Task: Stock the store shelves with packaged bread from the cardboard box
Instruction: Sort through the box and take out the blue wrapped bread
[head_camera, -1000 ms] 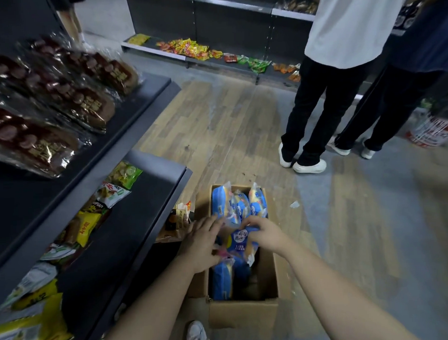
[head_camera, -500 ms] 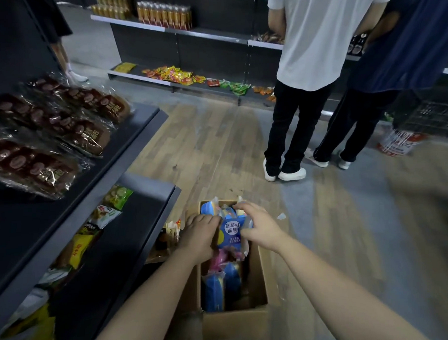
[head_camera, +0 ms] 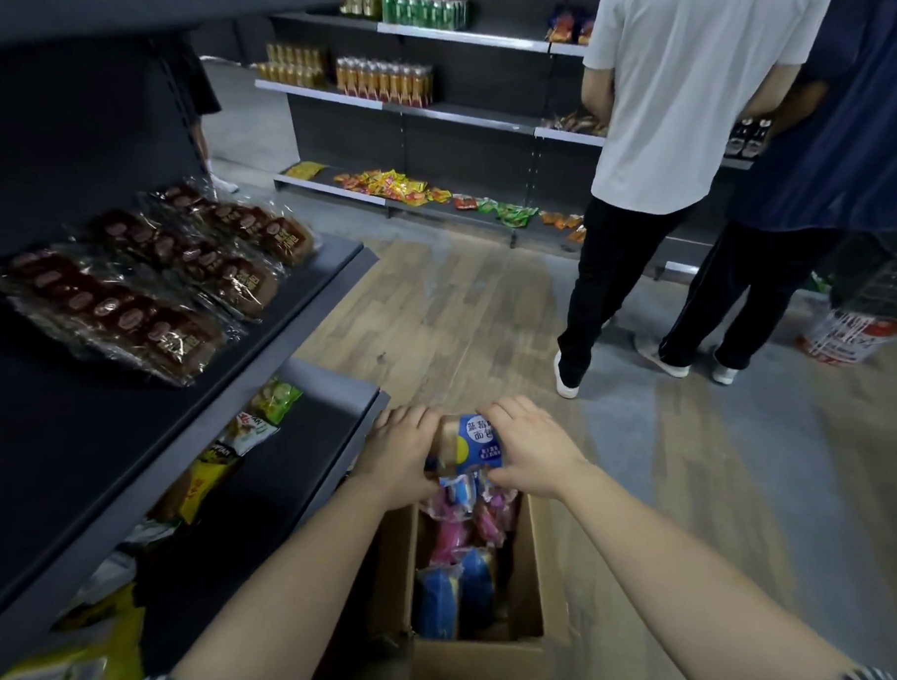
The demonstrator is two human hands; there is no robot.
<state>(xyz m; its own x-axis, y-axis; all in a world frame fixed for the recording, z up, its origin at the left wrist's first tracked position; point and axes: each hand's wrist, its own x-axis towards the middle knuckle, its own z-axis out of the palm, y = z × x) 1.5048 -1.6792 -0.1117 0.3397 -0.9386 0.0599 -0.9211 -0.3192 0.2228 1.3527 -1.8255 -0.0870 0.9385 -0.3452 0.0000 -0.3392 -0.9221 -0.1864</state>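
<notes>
Blue bread pack point(head_camera: 469, 444) is held in the air over the far end of the cardboard box point(head_camera: 528, 567), just off the front right corner of the lower shelf point(head_camera: 307, 448). Left hand point(head_camera: 400, 452) grips its left side, fingers curled round the brown loaf end. Right hand point(head_camera: 531, 446) grips the right side, fingers curled over the top and thumb tucked under the bottom edge. The pack sits upright with its label facing the camera.

In the box below are pink packs point(head_camera: 459, 524) at mid length and blue packs point(head_camera: 450, 602) toward the near end. The box's far rim is hidden by the hands.

The lower shelf's front edge runs just beside the left hand, with snack bags point(head_camera: 254, 420) along its back and bare dark surface along the front. The upper shelf point(head_camera: 81, 458) carries dark-wrapped bread packs point(head_camera: 141, 301) toward the back, with a bare strip at the front edge. Wood floor point(head_camera: 460, 308) lies open past the box. A person in a white shirt point(head_camera: 682, 98) and a person in dark blue point(head_camera: 837, 117) stand well apart at the far shelves point(head_camera: 457, 118).

Versus 0.5 s ago, the pack and both hands are higher, out of the box instead of at its rim, with the same two-hand grip. More of the far shelves shows.
</notes>
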